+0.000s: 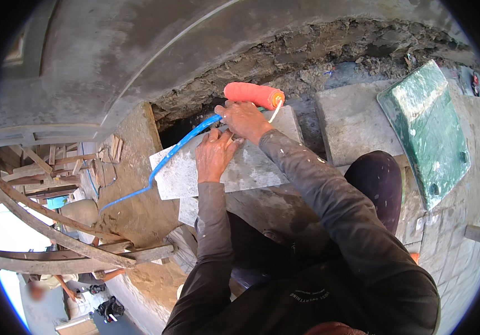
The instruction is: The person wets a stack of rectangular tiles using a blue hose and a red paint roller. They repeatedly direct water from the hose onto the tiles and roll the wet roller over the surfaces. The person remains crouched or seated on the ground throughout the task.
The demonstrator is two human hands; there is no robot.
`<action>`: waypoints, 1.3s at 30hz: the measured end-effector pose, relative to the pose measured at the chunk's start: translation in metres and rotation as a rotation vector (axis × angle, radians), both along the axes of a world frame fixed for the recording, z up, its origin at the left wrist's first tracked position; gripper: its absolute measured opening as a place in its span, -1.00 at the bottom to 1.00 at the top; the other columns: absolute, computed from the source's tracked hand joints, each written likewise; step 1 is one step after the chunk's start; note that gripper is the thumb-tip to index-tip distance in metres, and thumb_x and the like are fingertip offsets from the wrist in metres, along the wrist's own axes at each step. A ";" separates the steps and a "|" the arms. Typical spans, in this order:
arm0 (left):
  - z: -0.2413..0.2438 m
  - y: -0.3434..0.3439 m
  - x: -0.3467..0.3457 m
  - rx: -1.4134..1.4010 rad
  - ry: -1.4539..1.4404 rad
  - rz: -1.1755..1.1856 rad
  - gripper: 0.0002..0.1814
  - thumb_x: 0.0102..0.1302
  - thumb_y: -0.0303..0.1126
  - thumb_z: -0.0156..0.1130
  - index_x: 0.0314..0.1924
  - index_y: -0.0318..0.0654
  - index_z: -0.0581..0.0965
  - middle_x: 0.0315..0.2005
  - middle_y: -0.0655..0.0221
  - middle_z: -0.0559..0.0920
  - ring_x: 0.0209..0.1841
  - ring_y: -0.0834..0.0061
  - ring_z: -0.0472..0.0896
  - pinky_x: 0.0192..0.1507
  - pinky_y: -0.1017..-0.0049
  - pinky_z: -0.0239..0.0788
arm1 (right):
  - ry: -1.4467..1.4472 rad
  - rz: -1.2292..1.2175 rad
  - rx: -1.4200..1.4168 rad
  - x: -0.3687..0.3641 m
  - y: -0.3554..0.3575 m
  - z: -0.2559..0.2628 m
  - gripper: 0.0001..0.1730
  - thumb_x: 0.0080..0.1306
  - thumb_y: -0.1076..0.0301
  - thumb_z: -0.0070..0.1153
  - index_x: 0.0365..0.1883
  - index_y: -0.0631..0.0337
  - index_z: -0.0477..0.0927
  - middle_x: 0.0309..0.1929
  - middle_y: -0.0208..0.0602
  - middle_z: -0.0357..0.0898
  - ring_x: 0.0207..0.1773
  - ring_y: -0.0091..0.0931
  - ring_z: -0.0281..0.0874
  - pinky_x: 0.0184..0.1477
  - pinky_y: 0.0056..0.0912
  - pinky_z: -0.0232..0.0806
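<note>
My right hand (244, 120) has its fingers on the end of a blue hose (185, 142), just below a red paint roller cover (250, 93) with an orange end cap. A thin pale rod comes out of the cap and bends down beside that hand. My left hand (216, 153) lies close by, its fingertips meeting near the right palm; what is between them is hidden. Both hands are over a grey concrete block (261, 167). From the hands the hose curves left and down onto a bare ledge.
A paint-spattered green plastic panel (428, 134) leans on another concrete block (353, 121) at right. A rough trench edge (273, 54) runs below the plastered wall (147, 54). Curved wooden boards (64, 234) stick out at left; another person (62, 282) is beyond them.
</note>
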State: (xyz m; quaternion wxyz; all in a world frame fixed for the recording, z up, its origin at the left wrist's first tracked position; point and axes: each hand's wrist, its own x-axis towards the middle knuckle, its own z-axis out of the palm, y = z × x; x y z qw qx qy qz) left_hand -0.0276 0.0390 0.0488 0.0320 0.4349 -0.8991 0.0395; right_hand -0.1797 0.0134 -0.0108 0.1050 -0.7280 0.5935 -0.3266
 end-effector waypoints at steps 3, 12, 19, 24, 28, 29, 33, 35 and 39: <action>-0.005 0.001 0.000 -0.068 0.013 -0.031 -0.64 0.27 -0.02 0.42 -0.04 -0.02 0.73 -0.29 0.31 0.62 -0.19 0.17 0.68 -0.21 0.15 0.56 | -0.013 0.001 0.043 -0.005 0.002 0.008 -0.67 0.35 0.32 0.15 0.08 0.12 0.59 -0.09 -0.15 0.66 -0.06 -0.20 0.74 -0.12 -0.08 0.57; -0.024 -0.004 -0.015 -0.067 0.026 0.136 -0.72 0.35 -0.07 0.33 -0.15 -0.11 0.65 -0.29 0.20 0.66 -0.14 0.06 0.69 -0.18 0.06 0.51 | 0.048 -0.038 0.049 -0.017 -0.006 0.021 -0.73 0.34 0.22 0.20 -0.05 0.11 0.59 -0.14 -0.10 0.69 -0.07 -0.17 0.75 -0.16 -0.02 0.57; -0.019 -0.024 -0.001 0.041 0.207 0.180 -0.68 0.32 -0.01 0.37 -0.22 -0.11 0.66 -0.36 0.14 0.70 -0.23 0.03 0.70 -0.21 0.09 0.48 | -0.090 0.190 0.215 -0.064 -0.068 0.048 -0.59 0.38 0.04 0.21 0.05 0.11 0.64 -0.03 -0.04 0.72 0.09 -0.07 0.68 0.05 0.05 0.49; -0.007 -0.035 0.007 0.242 0.314 0.356 -0.62 0.31 0.06 0.36 -0.23 -0.12 0.68 -0.42 0.12 0.73 -0.26 0.04 0.71 -0.23 0.16 0.45 | -0.254 0.329 0.102 -0.065 -0.108 0.073 -0.52 0.39 -0.01 0.25 0.03 0.23 0.63 -0.08 -0.01 0.70 -0.01 -0.13 0.67 0.02 -0.02 0.45; -0.012 -0.033 0.028 0.261 0.390 0.415 -0.60 0.31 0.08 0.34 -0.22 -0.11 0.69 -0.44 0.11 0.72 -0.27 0.03 0.71 -0.22 0.13 0.46 | -0.690 0.389 0.279 -0.049 -0.120 0.088 -0.52 0.42 0.04 0.29 -0.05 0.36 0.59 -0.31 -0.29 0.57 -0.24 -0.51 0.52 -0.15 -0.38 0.40; -0.014 -0.029 0.032 0.276 0.414 0.446 -0.61 0.31 0.07 0.33 -0.22 -0.12 0.69 -0.41 0.09 0.73 -0.25 0.00 0.71 -0.19 0.10 0.46 | -0.746 0.398 0.262 -0.043 -0.123 0.087 -0.55 0.44 0.04 0.27 -0.05 0.32 0.58 -0.32 -0.35 0.53 -0.25 -0.54 0.49 -0.15 -0.40 0.41; -0.012 -0.028 0.032 0.204 0.458 0.487 -0.63 0.33 0.04 0.31 -0.24 -0.12 0.68 -0.39 0.08 0.74 -0.25 -0.04 0.72 -0.19 0.06 0.47 | -1.040 0.406 0.168 -0.028 -0.148 0.085 -0.61 0.50 0.11 0.22 -0.04 0.31 0.54 -0.36 -0.45 0.47 -0.30 -0.60 0.45 -0.24 -0.45 0.41; -0.008 -0.032 0.033 0.149 0.414 0.483 -0.66 0.32 0.00 0.33 -0.24 -0.14 0.68 -0.39 0.08 0.73 -0.24 -0.04 0.72 -0.20 0.05 0.48 | -1.154 0.389 0.148 -0.016 -0.156 0.084 -0.64 0.52 0.14 0.20 -0.02 0.30 0.51 -0.37 -0.47 0.45 -0.33 -0.62 0.44 -0.25 -0.45 0.41; -0.008 -0.037 0.043 0.048 0.254 0.449 -0.71 0.28 -0.07 0.39 -0.24 -0.13 0.69 -0.36 0.15 0.72 -0.24 0.04 0.72 -0.19 0.08 0.49 | -1.163 0.346 0.182 0.005 -0.152 0.095 -0.63 0.53 0.10 0.21 -0.02 0.24 0.48 -0.38 -0.54 0.38 -0.41 -0.68 0.35 -0.30 -0.51 0.40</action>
